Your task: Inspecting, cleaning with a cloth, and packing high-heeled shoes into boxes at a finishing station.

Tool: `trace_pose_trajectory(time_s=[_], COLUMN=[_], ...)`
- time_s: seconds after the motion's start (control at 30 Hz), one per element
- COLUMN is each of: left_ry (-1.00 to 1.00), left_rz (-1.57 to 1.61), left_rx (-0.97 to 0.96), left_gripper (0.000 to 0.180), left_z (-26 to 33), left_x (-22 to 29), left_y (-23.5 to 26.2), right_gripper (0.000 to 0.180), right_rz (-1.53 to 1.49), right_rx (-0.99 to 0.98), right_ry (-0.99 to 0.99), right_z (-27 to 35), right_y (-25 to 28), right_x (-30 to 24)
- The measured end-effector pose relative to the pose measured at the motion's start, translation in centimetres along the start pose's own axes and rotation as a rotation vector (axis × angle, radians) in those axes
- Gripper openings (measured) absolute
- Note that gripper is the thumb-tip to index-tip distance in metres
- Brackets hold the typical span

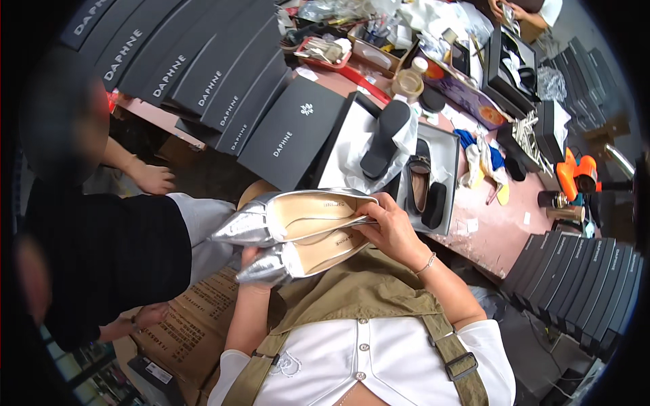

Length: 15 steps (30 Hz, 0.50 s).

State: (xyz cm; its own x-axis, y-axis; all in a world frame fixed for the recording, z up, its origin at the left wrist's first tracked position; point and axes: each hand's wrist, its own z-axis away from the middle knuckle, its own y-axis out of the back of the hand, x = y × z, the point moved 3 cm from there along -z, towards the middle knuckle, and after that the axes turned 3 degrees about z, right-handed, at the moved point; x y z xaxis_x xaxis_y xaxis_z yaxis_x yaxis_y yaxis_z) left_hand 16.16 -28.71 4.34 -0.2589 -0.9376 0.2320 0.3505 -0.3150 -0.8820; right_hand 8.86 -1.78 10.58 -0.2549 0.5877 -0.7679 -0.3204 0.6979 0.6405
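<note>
A pair of silver pointed-toe shoes with beige insoles is held up in front of my body, side by side, toes to the left. The farther shoe (244, 224) lies against the nearer shoe (264, 267). My right hand (393, 233) is closed on both at their heel ends, thumb and fingers pinching the back rims. Under the toes, my left hand (249, 257) supports the pair; most of its fingers are hidden behind the shoes. Just beyond, an open shoebox (450, 193) holds a dark shoe (419, 179) and white tissue paper (352, 159).
Stacked black shoeboxes (203, 81) fill the far left, and more shoeboxes (575, 281) stand at right. A cluttered pink table (497, 233) bears tools, gloves (484, 162) and a jar (408, 82). A co-worker in black (122, 257) stands close at left, above a cardboard carton (193, 328).
</note>
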Motion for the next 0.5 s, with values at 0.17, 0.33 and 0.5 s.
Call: trace_pose_trajectory(time_s=[0.17, 0.33, 0.5], left_ry=[0.024, 0.013, 0.03], left_rz=[0.068, 0.026, -0.006], left_rx=[-0.055, -0.065, 0.034], left_gripper=[0.062, 0.054, 0.041], left_z=[-1.7, -2.6, -3.0], left_x=[-0.5, -0.3, 0.8], left_y=[-1.4, -2.7, -2.4], right_gripper=[0.027, 0.03, 0.032], right_rz=[-0.059, -0.1, -0.185], right_rx=[-0.01, -0.048, -0.131], right_ry=[-0.039, -0.064, -0.118], right_z=[1.9, 3.2, 3.5], right_y=[-0.5, -0.6, -1.7], right_x=[0.9, 0.6, 0.8])
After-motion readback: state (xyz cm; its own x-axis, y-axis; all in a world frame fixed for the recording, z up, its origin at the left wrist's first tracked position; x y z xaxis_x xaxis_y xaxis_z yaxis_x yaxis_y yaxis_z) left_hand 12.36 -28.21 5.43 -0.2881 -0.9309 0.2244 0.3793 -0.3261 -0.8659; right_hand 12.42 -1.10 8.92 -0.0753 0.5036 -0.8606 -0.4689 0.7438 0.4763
